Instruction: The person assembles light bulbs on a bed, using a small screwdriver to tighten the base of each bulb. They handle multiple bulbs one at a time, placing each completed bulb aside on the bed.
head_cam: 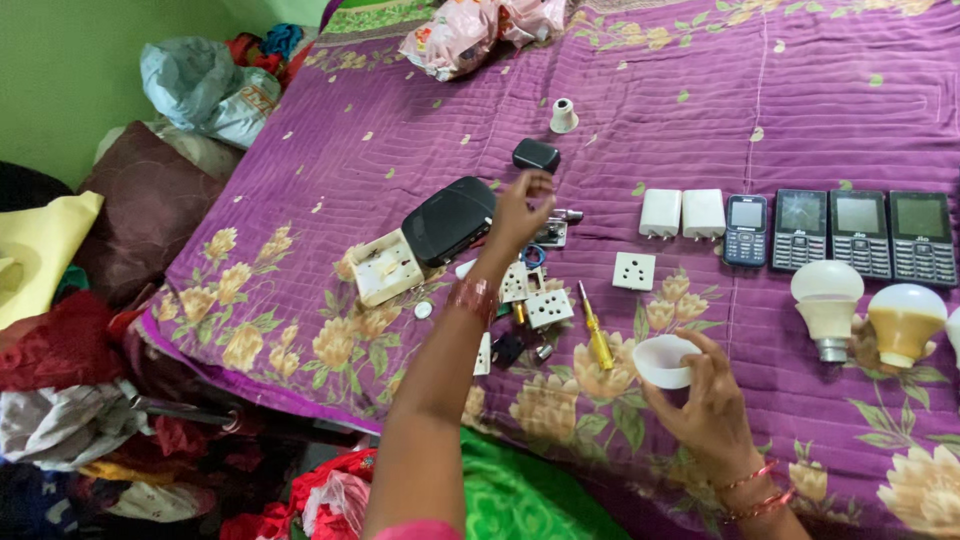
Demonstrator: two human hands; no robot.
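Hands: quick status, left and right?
Left hand: reaching above the black case, fingers loosely curled, holding nothing visible.
Right hand: holding a white dome cover.

We count four keypad phones in a row: one small blue one [745,230] and three larger black ones [799,230] [861,233] [921,237]. We see two white chargers [660,213] [703,213], two whole bulbs [827,305] [905,322], one loose white bulb dome [666,360], one white bulb base [564,117], one yellow screwdriver [596,332], one white socket plate [634,271] and two black cases [449,221] [536,154].
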